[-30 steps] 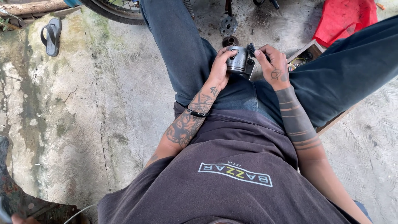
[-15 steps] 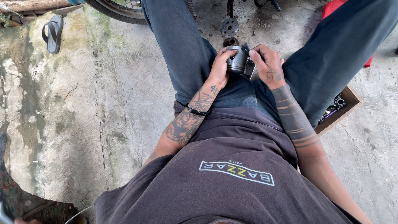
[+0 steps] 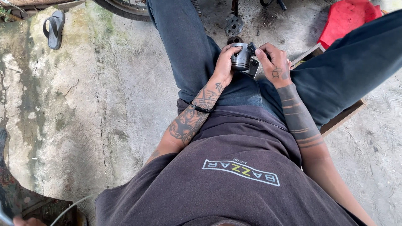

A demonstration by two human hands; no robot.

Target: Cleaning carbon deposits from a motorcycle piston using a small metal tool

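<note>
Seated low on a cracked concrete floor [image 3: 104,104], a person in dark jeans holds a small grey metal cylinder [image 3: 241,57], like an engine piston, between the knees. Their left hand [image 3: 225,62] is wrapped around it from the side. Their right hand [image 3: 275,63] is closed, its fingertips pinching a small dark part [image 3: 252,48] at the cylinder's top edge. A sandal [image 3: 54,28] lies well apart. A red cloth [image 3: 347,19] and a wooden box [image 3: 343,115] sit beside the right leg.

piston [image 3: 241,58]: dull grey metal, smooth; floor [image 3: 83,104]: rough stained concrete
</note>
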